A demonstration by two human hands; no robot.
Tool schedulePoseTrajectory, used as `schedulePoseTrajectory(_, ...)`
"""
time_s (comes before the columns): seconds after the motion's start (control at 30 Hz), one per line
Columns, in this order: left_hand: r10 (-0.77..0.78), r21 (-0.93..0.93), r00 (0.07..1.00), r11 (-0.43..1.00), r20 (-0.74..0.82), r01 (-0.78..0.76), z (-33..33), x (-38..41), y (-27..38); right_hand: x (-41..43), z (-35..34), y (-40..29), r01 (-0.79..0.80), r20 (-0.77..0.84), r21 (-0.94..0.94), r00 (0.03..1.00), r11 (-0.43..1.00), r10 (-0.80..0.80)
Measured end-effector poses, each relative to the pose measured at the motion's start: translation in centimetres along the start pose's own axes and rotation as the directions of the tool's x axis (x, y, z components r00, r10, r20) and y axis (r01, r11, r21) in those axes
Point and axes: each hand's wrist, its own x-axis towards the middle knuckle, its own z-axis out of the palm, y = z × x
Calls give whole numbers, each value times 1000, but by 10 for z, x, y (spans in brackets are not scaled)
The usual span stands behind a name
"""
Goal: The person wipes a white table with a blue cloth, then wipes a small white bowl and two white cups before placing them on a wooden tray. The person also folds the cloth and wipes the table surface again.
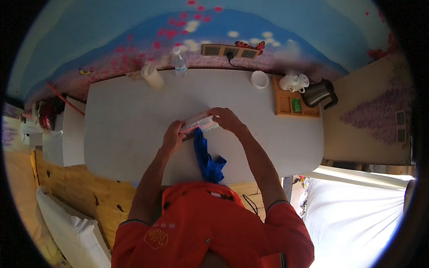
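Note:
Between my two hands, above the near middle of the grey table, is a flat rectangular packet with a shiny surface and red writing. My left hand grips its left end. The fingers of my right hand hold its upper right corner. A crumpled blue fabric strip hangs or lies just below the packet and runs down to the table's front edge; whether it is joined to the packet I cannot tell.
Along the back stand a pale cup, a plastic water bottle and a white bowl. At the back right a wooden tray bears white mugs and a green packet, with a dark kettle beside it. A socket strip is on the wall.

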Motion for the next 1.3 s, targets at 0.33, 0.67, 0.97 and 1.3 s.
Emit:
schedulePoseTrajectory(0.33,122,139,992,982,37,-126,-3,143,17,46,-64,46,59,-237,-104,968,993,-82)
schedulePoseTrajectory(0.67,109,430,992,894,66,-127,4,243,36,97,-103,89,71,-304,-192,944,979,-128)
schedulePoseTrajectory(0.97,110,539,993,834,48,-118,17,283,14,116,-98,115,-83,-376,-322,925,943,-47)
schedulePoseTrajectory(1.3,248,418,966,887,-68,-198,34,131,18,7,7,48,6,-503,-184,859,983,-99)
